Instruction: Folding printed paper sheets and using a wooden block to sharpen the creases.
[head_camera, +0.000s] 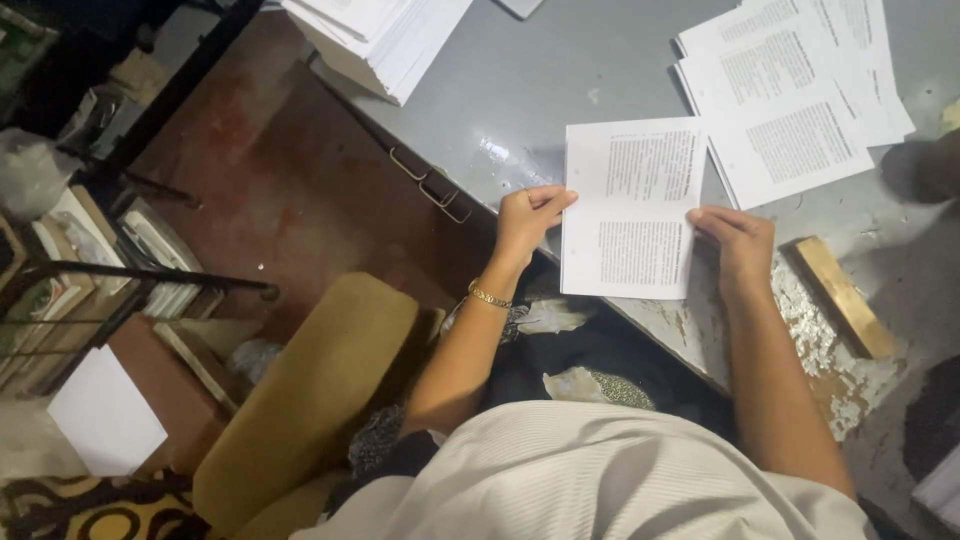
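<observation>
- Both grips are closed on one printed sheet (632, 208): the left hand (528, 218) pinches its left edge, thumb on top and fingers curled beneath, while the right hand (738, 243) clamps the right edge near the lower half.
- The left forearm is raised from the lap toward the sheet, wrist bent slightly back, and a gold bracelet (489, 297) is worn on it.
- The right forearm is stretched up along the edge of the surface (540, 90), with the knuckles turned toward the sheet.
- The sheet is held flat, partly over the grey surface and partly past its near edge; two blocks of print are seen on it, one above the other.
- A spread of similar printed pages (800, 90) is laid on the surface just beyond the held sheet, overlapped at its upper right corner.
- A tall stack of paper (385, 35) is placed at the far left corner of the surface.
- A wooden block (843, 296) is laid near the right hand, on a patch of flaked paint.
- A yellow chair (300, 400) is seen below the left arm, over a reddish floor (280, 180).
</observation>
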